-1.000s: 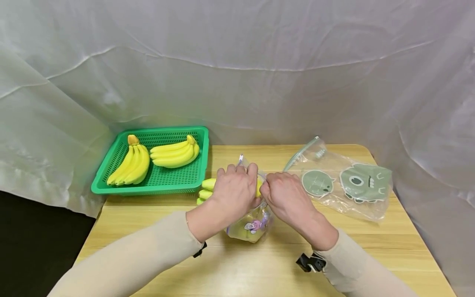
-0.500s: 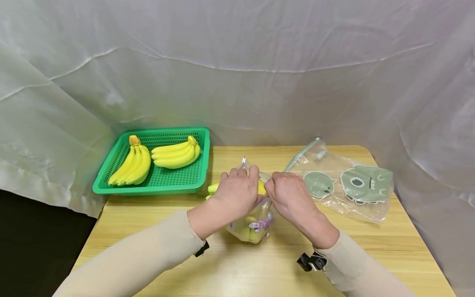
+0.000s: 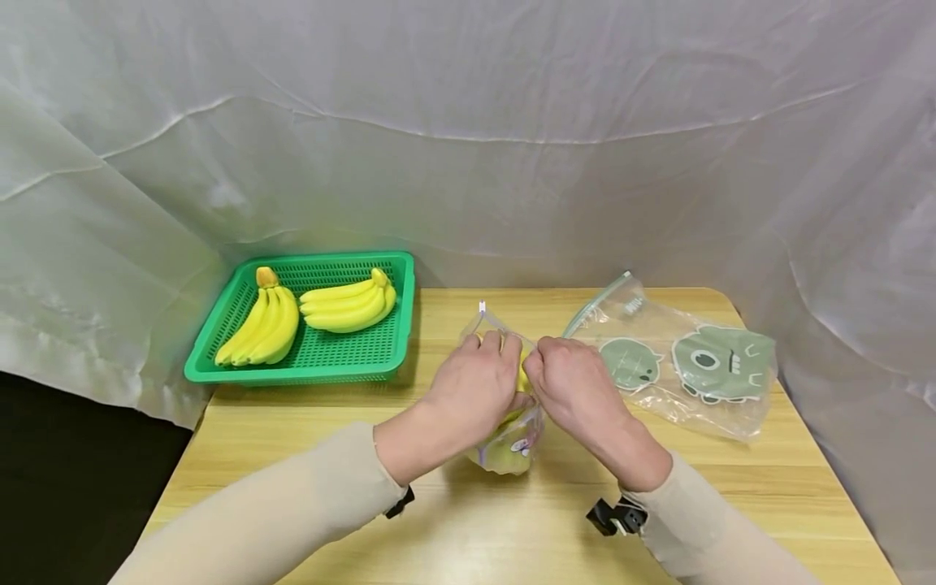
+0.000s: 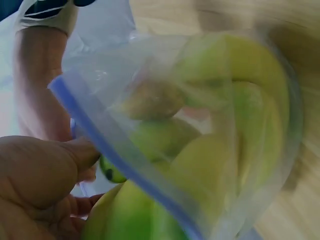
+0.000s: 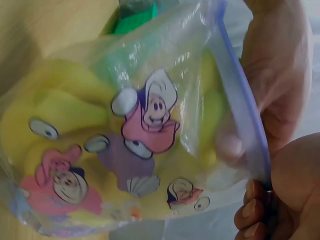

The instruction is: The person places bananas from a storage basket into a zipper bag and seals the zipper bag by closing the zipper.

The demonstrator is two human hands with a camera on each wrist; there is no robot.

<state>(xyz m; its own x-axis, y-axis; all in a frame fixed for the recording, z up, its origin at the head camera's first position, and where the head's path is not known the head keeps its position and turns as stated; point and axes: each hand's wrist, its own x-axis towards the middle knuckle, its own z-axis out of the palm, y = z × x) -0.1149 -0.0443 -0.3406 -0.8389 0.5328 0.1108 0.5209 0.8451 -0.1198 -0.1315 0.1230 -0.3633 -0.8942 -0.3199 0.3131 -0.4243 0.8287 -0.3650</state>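
Over the middle of the table, my left hand [image 3: 475, 386] holds a bunch of bananas [image 4: 132, 215] at the mouth of a clear zip bag [image 5: 150, 175]. Much of the bunch shows inside the bag through the plastic; some bananas are outside the zip edge by the left thumb. My right hand [image 3: 574, 378] pinches the bag's purple zip strip [image 5: 245, 105] at its right end. The bag has printed cartoon figures. In the head view both hands hide most of the bananas and the bag's opening.
A green basket [image 3: 405, 325] at the back left carries two banana bunches [image 3: 259, 329]. To the right lies a second zip bag [image 3: 687, 370] with green monster prints, flat on the wooden table [image 3: 731, 487]. Pale cloth [image 3: 468, 162] hangs behind the table.
My left hand has moved slightly right, and the banana tips that stuck out on its left are now out of sight in the head view. My right hand keeps its hold almost in place.
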